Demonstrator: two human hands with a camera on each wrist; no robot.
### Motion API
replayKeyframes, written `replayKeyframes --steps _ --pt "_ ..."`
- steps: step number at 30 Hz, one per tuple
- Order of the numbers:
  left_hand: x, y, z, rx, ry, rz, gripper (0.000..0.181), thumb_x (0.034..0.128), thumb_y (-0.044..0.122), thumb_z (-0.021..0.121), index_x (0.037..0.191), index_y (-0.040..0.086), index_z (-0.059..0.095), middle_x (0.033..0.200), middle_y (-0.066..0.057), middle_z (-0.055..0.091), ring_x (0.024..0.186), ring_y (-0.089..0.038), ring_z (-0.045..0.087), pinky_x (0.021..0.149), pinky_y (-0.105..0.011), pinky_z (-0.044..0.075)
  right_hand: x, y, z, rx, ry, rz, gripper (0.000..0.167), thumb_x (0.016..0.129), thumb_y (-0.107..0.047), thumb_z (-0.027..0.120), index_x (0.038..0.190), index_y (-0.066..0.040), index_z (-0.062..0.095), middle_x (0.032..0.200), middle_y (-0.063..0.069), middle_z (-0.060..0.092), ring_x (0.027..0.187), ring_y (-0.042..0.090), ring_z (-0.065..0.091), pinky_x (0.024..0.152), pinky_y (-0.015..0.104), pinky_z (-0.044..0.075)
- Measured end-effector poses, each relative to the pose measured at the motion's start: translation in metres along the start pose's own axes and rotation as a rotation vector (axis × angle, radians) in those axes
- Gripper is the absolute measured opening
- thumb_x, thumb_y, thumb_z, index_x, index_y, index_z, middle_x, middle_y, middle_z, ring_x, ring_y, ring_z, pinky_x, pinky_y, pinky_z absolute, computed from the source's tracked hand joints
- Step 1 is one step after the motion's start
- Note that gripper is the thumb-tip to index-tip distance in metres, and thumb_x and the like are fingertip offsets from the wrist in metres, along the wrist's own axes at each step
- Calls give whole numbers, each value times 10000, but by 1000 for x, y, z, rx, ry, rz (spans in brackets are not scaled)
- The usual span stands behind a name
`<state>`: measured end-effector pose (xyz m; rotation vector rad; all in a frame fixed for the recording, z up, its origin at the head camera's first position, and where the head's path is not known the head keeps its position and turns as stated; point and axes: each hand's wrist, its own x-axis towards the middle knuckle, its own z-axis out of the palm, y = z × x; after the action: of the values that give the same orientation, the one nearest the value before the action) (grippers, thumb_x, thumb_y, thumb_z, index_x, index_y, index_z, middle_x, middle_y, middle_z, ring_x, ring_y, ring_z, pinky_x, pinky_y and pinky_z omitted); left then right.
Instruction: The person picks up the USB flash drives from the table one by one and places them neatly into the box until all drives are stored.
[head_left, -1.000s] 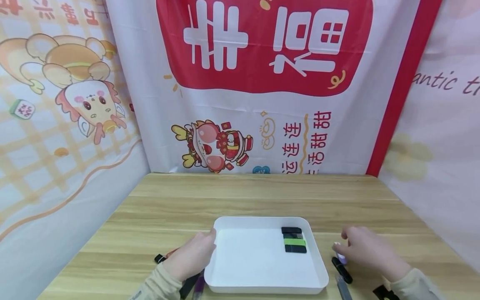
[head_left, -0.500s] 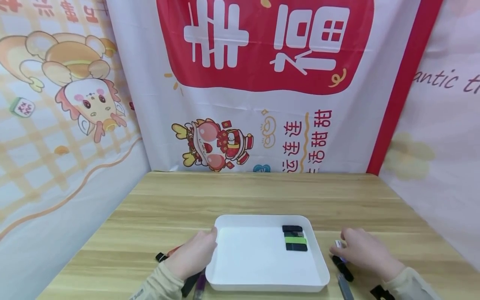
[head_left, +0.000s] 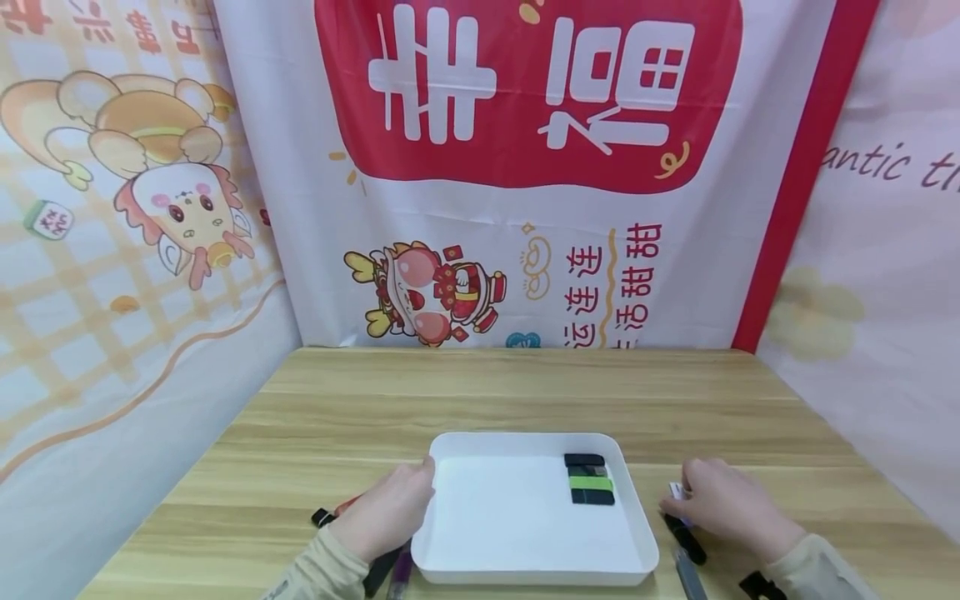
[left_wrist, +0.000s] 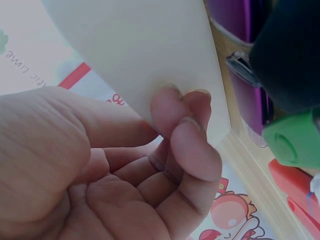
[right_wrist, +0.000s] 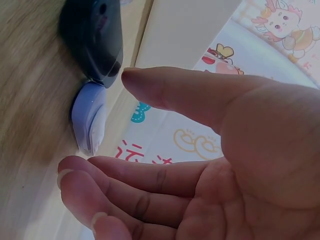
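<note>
Across the wood-grain surface (head_left: 517,392): pinching the white tray (head_left: 536,577) with left hand (head_left: 393,508), hovering, fingers apart, with right hand (head_left: 727,504) around the lilac-and-white stick (right_wrist: 87,117), right of the tray. Careful—could snag the black stick (right_wrist: 97,45) too, from such tight spacing!

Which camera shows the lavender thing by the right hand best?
The right wrist view: the lavender thing shows large and almost whole. In the head view, the right hand partly hides it; the left wrist view doesn't show it.
</note>
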<state>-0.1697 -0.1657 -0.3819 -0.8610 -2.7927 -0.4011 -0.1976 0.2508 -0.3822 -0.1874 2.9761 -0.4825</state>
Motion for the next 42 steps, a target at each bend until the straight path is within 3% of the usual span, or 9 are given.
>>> replayKeyframes --steps 13,20,34,42 --pt "0 1 0 6 7 12 377 883 -62 634 1162 -273 493 725 -203 611 590 -144 560 526 -259 516 1 2 6 6 -7 12 313 854 -320 741 690 -119 566 561 31 509 498 173 482 489 307 361" --pt "-1 -2 2 3 20 19 362 880 -70 629 1148 -273 494 659 -131 564 540 -111 507 472 -227 475 4 1 5 -10 6 1 271 857 -266 731 696 -119 571 572 28 517 501 168 487 489 307 368" --pt "-1 -4 4 45 41 51 359 873 -55 642 1136 -264 515 676 -150 593 565 -123 537 506 -256 504 5 9 8 -9 54 -18 309 798 -232 771 605 -120 558 531 5 506 479 151 475 464 299 354" --pt "0 -2 2 30 27 31 371 885 -53 635 1156 -268 502 734 -211 620 613 -160 582 536 -275 524 7 10 7 -56 95 -58 246 790 -191 729 638 -129 546 571 -6 492 503 151 469 472 319 360"
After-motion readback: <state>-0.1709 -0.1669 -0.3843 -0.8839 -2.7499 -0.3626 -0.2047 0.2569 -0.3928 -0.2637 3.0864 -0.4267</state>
